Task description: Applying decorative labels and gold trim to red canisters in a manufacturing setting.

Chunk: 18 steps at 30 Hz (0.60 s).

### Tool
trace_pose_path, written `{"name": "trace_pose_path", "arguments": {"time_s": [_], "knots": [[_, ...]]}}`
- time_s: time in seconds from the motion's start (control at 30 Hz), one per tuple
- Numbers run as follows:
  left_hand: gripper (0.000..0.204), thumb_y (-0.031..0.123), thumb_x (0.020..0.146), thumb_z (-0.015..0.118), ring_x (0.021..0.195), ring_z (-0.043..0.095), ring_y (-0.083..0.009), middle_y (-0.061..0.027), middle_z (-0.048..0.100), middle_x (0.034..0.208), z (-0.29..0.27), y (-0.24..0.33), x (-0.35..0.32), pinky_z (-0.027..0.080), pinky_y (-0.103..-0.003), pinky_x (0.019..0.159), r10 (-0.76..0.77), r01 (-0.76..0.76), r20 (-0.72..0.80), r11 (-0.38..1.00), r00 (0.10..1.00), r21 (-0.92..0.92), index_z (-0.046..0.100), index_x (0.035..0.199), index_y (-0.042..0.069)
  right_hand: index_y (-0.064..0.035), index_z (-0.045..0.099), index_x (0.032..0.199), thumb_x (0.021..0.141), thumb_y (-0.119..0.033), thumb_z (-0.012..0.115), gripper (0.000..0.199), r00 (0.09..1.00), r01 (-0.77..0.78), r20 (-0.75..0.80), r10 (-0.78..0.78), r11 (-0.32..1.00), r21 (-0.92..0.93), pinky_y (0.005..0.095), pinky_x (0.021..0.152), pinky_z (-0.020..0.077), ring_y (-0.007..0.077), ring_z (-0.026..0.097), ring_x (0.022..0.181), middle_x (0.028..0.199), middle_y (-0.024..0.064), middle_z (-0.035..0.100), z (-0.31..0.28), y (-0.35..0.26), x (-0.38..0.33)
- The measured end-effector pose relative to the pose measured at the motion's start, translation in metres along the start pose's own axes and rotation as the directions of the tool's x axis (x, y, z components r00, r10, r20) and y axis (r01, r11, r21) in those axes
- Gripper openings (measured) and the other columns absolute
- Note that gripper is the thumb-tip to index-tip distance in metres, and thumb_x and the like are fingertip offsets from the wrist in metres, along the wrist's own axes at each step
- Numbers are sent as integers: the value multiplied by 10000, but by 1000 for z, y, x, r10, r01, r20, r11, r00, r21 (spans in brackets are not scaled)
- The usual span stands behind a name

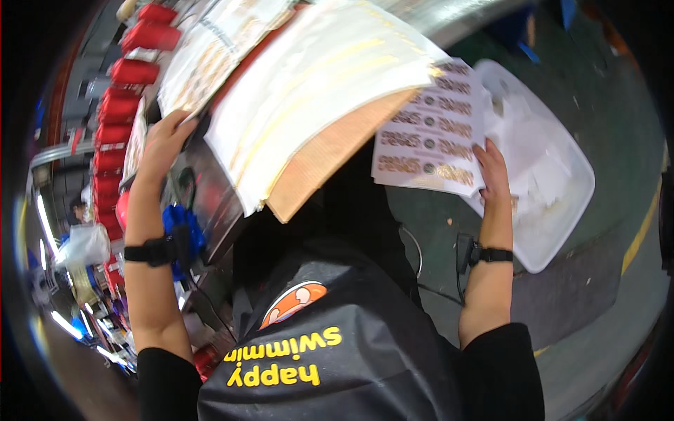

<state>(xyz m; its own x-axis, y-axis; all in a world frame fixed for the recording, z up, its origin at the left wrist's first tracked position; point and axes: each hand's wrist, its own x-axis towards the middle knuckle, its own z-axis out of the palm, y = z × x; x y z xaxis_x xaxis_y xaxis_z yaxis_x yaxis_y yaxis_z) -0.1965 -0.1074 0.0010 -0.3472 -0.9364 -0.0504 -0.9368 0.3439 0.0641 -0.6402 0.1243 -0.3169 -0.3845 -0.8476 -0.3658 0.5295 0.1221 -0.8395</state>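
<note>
Printed sheet (430, 140): white, roughly rectangular, bearing repeated rows of brown and gold motifs, each row with a small dark round mark at mid-width; a glossy patch near the lower edge. Located right of centre; one leaf or several, cannot tell.

Right hand (494, 172): closed on the sheet's right edge, fingertips over the printed face; black strap with a small device (491, 254) at the wrist.

White paper stack (316, 91): broad, yellow-streaked, blurred; covers the printed sheet's upper left corner from view. Brown cardboard (337, 160) shows beneath its near edge.

Second printed sheet (203, 67): upper left, pale, brownish pattern, blurred. Left hand (166, 140): fingers bent at its lower edge; whether gripping, cannot tell. Black strap (149, 252) at the wrist.

White plastic tub (586, 175): behind the printed sheet and right hand, which hide part of its left side; pale crumpled scraps inside.

Red cylinders (126, 105): a row, far left.

Black apron (393, 351): lower centre, orange emblem, yellow lettering.

Floor (618, 140): green, yellow line (640, 235) at right.
</note>
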Motion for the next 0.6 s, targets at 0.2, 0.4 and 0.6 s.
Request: {"name": "trace_pose_path", "arguments": {"time_s": [0.2,0.4,0.6], "knots": [[368,326,953,564,866,520,-67,55,602,952,-5,-58,11,405,-241,762,-21,62,134,950,991,-307,645,1126,12,57,468,1320,887,-94,551,466,999,-44,29,46,997,-56,281,803,486,163,615,934,1117,121,639,4,-6,14],[389,352,943,584,815,477,-70,63,572,909,-10,-36,-6,384,-226,725,-114,183,205,916,972,-357,641,1166,38,40,499,1324,883,-71,533,456,997,30,78,-18,987,-155,296,836,484,190,621,961,1145,130,640,7,-21,31],[499,334,932,589,1028,538,-131,-44,616,1145,-10,11,-27,422,-274,898,-248,318,217,861,944,-396,556,1293,-9,38,496,1324,886,-43,554,449,992,98,99,-72,953,-286,315,921,451,203,584,1072,1229,145,607,46,-40,75]]}}
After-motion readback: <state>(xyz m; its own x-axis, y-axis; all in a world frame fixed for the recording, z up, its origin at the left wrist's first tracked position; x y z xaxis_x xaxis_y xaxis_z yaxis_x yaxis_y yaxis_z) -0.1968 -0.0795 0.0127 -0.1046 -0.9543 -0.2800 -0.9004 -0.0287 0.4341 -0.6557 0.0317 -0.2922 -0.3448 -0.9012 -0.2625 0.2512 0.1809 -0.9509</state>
